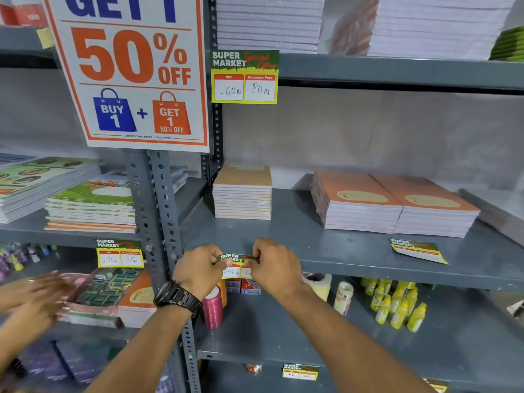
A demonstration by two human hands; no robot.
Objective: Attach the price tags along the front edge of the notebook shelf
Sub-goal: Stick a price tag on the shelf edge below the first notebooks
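Note:
A green and yellow price tag (234, 265) marked "246" hangs at the front edge of the grey notebook shelf (368, 251), bent over the lip. My left hand (198, 272) pinches its left side and my right hand (273, 268) pinches its right side. Another price tag (418, 250) lies loose and flat on the shelf to the right. Stacks of orange notebooks (394, 205) and a smaller tan stack (242, 192) rest on the shelf behind. Fixed tags hang on the upper shelf edge (244, 77) and the left shelf edge (119, 253).
A large "50% OFF" poster (133, 72) covers the perforated upright (158, 217). Another person's blurred hands (34, 296) reach in at the left. Below stand tape rolls (317, 282), a pink spool (212, 307) and yellow bottles (397, 304).

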